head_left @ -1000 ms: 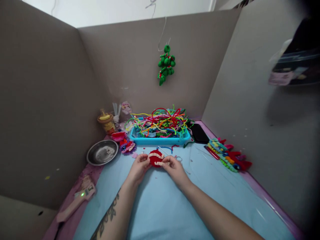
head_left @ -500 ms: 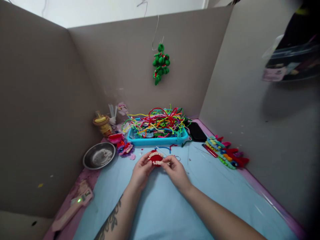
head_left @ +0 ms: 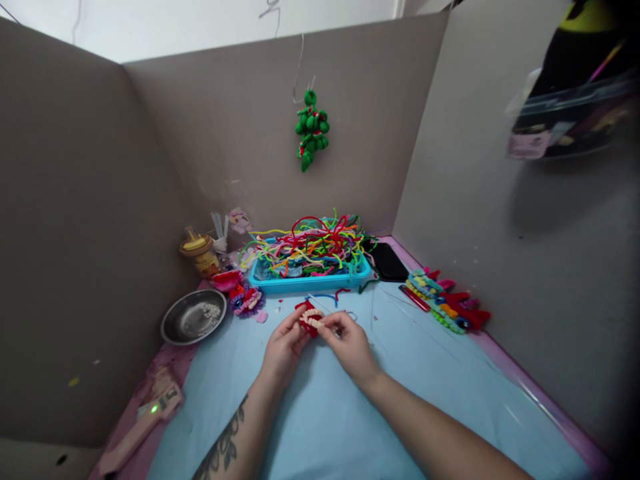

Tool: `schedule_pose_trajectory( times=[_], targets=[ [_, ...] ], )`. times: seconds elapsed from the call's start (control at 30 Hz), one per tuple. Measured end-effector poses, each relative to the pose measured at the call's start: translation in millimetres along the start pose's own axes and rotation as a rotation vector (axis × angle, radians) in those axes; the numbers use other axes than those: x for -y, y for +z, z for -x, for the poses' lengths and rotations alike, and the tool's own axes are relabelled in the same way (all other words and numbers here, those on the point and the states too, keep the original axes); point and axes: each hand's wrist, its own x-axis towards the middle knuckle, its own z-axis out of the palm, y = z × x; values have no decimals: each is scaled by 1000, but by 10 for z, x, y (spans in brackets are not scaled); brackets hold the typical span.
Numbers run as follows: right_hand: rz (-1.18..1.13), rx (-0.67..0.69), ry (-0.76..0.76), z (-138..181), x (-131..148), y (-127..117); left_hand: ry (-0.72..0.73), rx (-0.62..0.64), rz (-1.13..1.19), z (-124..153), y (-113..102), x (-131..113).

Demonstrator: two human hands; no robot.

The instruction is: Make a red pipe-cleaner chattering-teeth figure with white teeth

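Observation:
A small red fuzzy piece edged with white beads sits between my two hands above the light blue table cover. My left hand pinches its left side with thumb and fingers. My right hand pinches its right side, fingers curled. Just behind them lies a turquoise tray heaped with coloured pipe cleaners.
A steel bowl with white beads stands at the left, a pink glue gun nearer me. Finished colourful pieces lie at the right, a black phone by the tray. A green ornament hangs on the cardboard wall.
My hands have folded the red beaded piece narrower and turned it between the fingers. The camera has drifted right, so everything sits a little further left.

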Motion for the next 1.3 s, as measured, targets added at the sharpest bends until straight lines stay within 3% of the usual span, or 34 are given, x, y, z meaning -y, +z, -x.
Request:
schedule_pose_trajectory(
  times=[0.2,0.5,1.3],
  targets=[
    [61,15,-82,6,-28,14,7,-11,-27,18,60,-4],
    [35,21,-128,16,45,29,39,-129,-25,-33,34,-12],
    [-78,-50,0,-36,-41,14,44,-69,153,-24,50,-79]
  ],
)
